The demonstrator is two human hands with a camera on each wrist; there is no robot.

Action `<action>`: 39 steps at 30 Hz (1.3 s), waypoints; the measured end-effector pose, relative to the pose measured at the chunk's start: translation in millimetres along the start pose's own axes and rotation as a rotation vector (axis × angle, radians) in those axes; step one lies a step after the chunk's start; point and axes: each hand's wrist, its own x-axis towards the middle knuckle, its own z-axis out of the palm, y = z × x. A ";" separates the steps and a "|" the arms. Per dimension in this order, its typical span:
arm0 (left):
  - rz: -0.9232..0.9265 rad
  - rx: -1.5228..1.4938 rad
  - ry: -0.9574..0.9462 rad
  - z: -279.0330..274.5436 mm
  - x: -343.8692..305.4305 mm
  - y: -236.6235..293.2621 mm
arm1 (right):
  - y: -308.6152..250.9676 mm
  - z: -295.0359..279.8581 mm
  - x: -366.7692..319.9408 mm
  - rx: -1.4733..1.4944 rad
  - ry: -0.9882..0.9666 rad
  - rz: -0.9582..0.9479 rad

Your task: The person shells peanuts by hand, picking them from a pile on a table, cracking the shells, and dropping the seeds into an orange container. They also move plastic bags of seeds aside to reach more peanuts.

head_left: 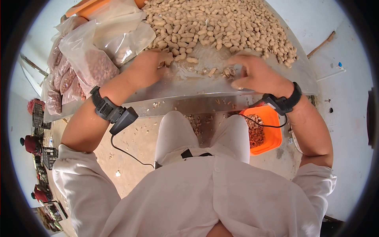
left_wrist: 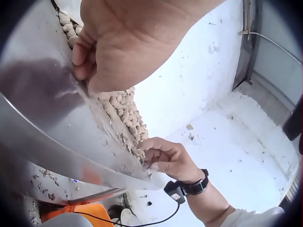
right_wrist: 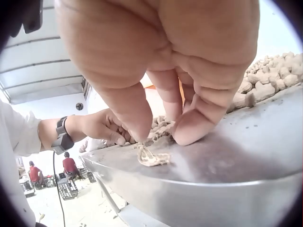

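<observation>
My left hand [head_left: 148, 69] is low over the metal tabletop [head_left: 189, 89], at the near edge of a heap of unshelled peanuts [head_left: 221, 23]. Its fingers are loosely bent with a gap to the thumb, and no item shows between them. Across from it, my right hand [head_left: 260, 75] has thumb and fingers spread apart. Beneath its fingertips lie broken peanut shells [right_wrist: 154, 158], close to the table's rim. A single peanut [head_left: 212, 72] lies between the two hands.
Clear plastic bags of shelled peanuts [head_left: 96, 65] stand at the left of the table. Below the right forearm an orange bin [head_left: 272, 138] holds shells. People and black crates [head_left: 50, 157] are farther off at left. A white wall [head_left: 347, 114] rises at right.
</observation>
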 end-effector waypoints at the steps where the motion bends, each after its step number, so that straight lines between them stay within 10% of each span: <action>1: -0.050 0.008 -0.012 -2.8 -1.6 3.4 | 0.0 -1.9 -3.1 -0.087 0.018 -0.061; 22: 0.219 -0.124 0.099 47.5 39.6 33.8 | -6.1 28.9 46.7 -0.095 -0.070 0.018; 28: 0.167 -0.125 0.160 28.8 46.9 15.2 | -5.1 48.3 30.9 -0.232 0.248 -0.279; 39: 0.082 -0.235 0.139 11.3 0.0 26.6 | 5.2 79.9 31.6 -0.378 0.241 -0.400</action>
